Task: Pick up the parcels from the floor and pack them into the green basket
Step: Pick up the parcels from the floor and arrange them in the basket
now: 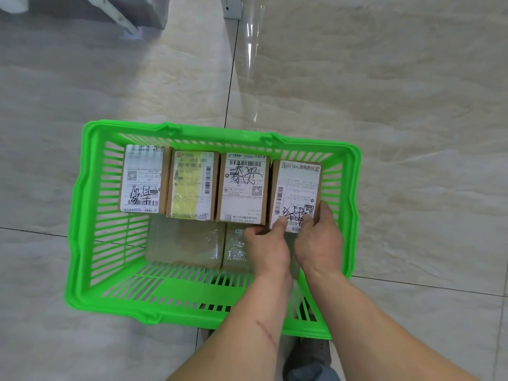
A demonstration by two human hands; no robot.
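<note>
Both hands, left hand [268,247] and right hand [319,239], pinching labelled brown cardboard parcel [297,192] at 3 o'clock in green slatted plastic basket [82,215]; risking jamming against wall.

Four labelled brown parcels [192,185] stand in a row inside the green basket [82,215]; the right hand [319,243] touches the last.

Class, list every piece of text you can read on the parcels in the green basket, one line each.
"001": second parcel from left.
"J09": third parcel.
"6203", upside down: fourth parcel, held by both hands.
Handwritten scrawls, barcodes and fine print on all four labels: unreadable.
</note>
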